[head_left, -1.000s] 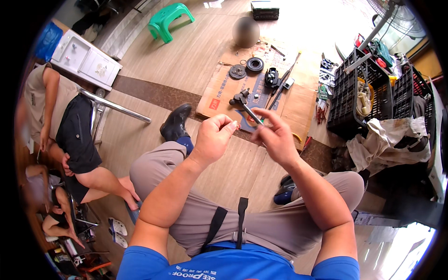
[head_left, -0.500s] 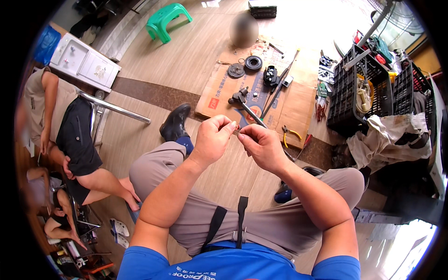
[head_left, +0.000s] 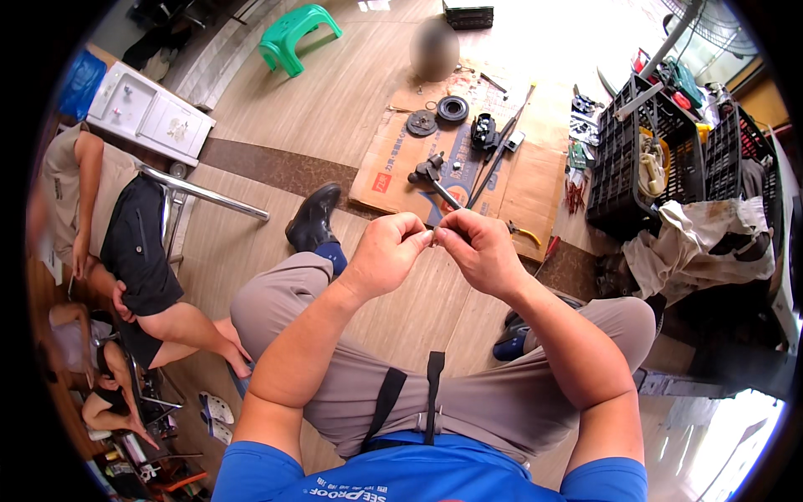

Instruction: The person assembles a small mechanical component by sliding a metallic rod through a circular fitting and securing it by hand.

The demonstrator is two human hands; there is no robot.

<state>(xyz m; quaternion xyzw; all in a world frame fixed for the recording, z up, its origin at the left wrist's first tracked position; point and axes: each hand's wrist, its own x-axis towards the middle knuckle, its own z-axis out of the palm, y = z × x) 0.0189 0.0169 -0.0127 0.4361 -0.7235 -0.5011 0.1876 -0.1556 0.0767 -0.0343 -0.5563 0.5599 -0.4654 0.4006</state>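
My left hand [head_left: 387,255] and my right hand [head_left: 481,253] meet in front of me, above the floor at the cardboard's near edge. Both are closed in a pinch, fingertips nearly touching. Between them is a tiny reddish-brown part, mostly covered by the fingers, too small to name. Beyond my hands lies a flattened cardboard sheet [head_left: 393,180]. On it rest a dark rod with a metal fitting [head_left: 428,170], a black ring [head_left: 452,109], a round grey disc [head_left: 421,124] and a black mechanical part [head_left: 483,132]. Yellow-handled pliers [head_left: 525,234] lie beside my right hand.
Black crates [head_left: 644,151] filled with parts and tools stand at the right, a pale cloth [head_left: 703,243] hanging near them. A green stool [head_left: 297,38] is at the far left. Seated people [head_left: 138,243] are at the left, near a metal bar [head_left: 205,192].
My hands have drawn closer together, the right one turning so its fingertips meet the left's. The small part is now more hidden. The view has shifted very slightly.
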